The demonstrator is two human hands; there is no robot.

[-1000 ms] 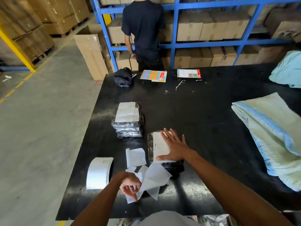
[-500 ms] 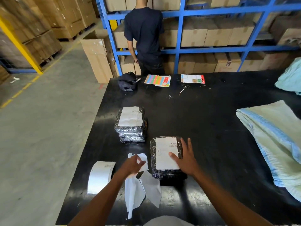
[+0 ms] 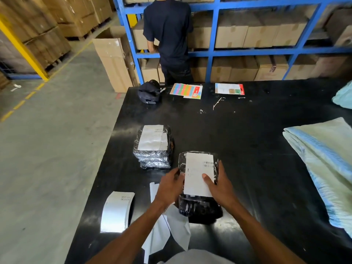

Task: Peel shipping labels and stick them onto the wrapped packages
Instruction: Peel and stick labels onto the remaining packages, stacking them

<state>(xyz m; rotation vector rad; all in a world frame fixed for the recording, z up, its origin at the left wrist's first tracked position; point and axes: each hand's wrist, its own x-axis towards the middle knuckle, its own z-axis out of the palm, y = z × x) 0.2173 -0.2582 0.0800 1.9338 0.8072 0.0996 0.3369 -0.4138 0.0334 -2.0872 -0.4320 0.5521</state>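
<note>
A dark wrapped package [image 3: 200, 208] with a white shipping label [image 3: 198, 172] on top sits near the front of the black table [image 3: 257, 149]. My left hand [image 3: 169, 185] grips its left edge. My right hand [image 3: 221, 185] grips its right side, thumb pressed on the label. The package looks tilted up off the table at its far end. Behind and to the left stands a stack of silver-wrapped packages [image 3: 154, 159] with a label on top. A curved stack of unpeeled labels [image 3: 116, 210] lies at the front left. Peeled white backing sheets [image 3: 167, 229] lie under my left forearm.
Folded pale green and blue cloth [image 3: 327, 164] covers the table's right side. A dark cap [image 3: 148, 91] and two colourful cards [image 3: 186, 90] lie at the far edge. A person in a dark shirt [image 3: 167, 35] stands facing blue shelving with cardboard boxes. Concrete floor lies left.
My left hand let go of the backing sheets, which now lie on the table, and moved right onto the package. Both hands now hold the labelled package.
</note>
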